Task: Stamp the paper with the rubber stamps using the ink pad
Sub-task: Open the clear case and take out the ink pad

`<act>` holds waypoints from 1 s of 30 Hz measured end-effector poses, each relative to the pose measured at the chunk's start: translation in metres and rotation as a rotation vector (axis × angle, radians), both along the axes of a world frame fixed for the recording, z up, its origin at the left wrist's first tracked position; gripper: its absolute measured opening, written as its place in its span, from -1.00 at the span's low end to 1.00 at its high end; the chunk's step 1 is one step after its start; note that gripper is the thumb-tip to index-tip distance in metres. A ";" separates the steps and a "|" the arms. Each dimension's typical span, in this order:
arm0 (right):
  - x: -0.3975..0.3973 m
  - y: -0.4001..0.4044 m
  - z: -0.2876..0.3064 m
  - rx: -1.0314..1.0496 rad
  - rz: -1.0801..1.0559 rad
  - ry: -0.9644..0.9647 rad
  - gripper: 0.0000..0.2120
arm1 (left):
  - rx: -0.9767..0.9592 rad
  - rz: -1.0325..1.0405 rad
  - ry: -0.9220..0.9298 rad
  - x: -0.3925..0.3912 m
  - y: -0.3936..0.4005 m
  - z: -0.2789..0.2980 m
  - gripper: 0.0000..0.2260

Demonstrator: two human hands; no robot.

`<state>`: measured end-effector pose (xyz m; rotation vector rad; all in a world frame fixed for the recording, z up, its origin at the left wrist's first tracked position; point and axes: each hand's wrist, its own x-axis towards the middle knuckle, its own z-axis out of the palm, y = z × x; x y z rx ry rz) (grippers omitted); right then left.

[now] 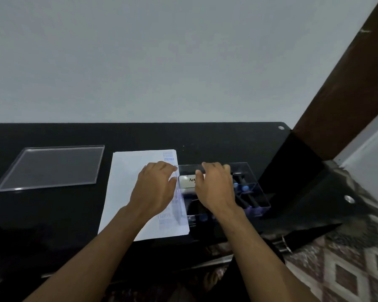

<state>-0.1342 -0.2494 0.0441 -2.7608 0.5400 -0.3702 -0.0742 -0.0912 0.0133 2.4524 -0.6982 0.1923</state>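
Hands at the clear box [252,188], reaching for the ink pad [187,182].

Left hand [154,188] rests on the paper [131,192] with loosely bent fingers touching the box's left wall; right hand [214,188] hovers over the box, fingers curved down over the pad, and whether it grips anything I cannot tell. Stamps [246,188] with blue knobs lie in the right compartments. This looks like the fetching step: next, lift the pad out and set it beside the paper on the table [52,214]. The pad's label reads "Art…", the rest hidden. Faint blue stamp marks line the paper's right edge, illegible. A clear lid [50,168] lies well left.
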 end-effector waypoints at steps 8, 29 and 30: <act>-0.008 -0.017 -0.007 0.076 -0.045 0.065 -0.79 | 0.003 -0.133 0.049 0.011 -0.024 -0.014 -0.75; 0.024 -0.014 0.011 0.312 -0.190 0.228 -0.84 | 0.298 -0.187 -0.026 0.026 -0.023 -0.022 -0.69; 0.025 -0.015 0.012 0.342 -0.209 0.204 -0.83 | 0.273 -0.176 -0.008 0.023 -0.025 -0.022 -0.67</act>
